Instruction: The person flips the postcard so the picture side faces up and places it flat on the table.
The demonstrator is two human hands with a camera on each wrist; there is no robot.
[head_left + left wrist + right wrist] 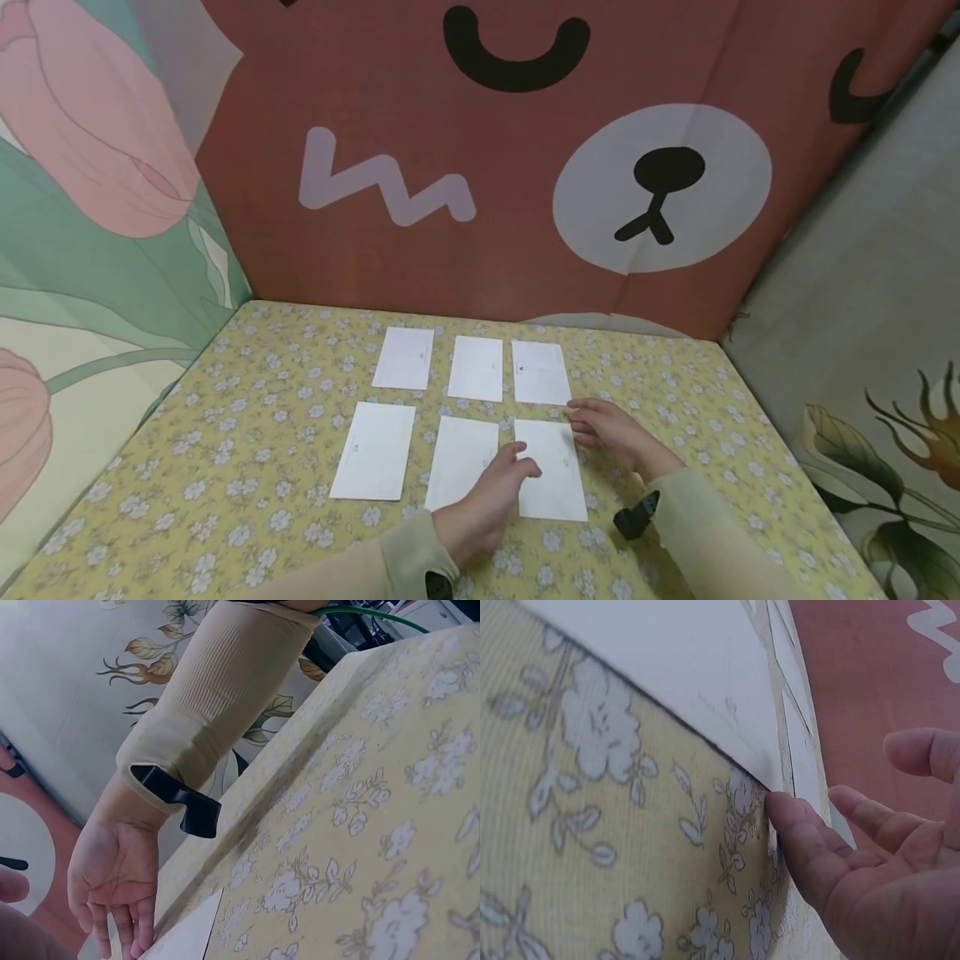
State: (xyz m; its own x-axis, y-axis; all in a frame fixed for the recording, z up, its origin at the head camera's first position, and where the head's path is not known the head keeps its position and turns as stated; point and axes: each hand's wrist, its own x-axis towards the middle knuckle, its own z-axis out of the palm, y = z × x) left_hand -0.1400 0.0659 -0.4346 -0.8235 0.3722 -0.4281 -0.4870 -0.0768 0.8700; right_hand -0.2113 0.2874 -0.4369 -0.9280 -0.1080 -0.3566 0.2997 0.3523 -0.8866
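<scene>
White paper cards lie in two rows on a flowered cloth. My right hand is beside the front right card, fingertips near its upper right corner. In the right wrist view its fingers reach the corner of a white card, thumb held apart. My left hand is over the front middle card and covers its lower right part. Its thumb and forefinger point over the left side of the front right card. Neither hand shows anything gripped.
A front left card and a back row of cards, left, middle and right, lie flat. Behind the yellow flowered tabletop hangs a brown bear-print backdrop. Printed curtains flank both sides.
</scene>
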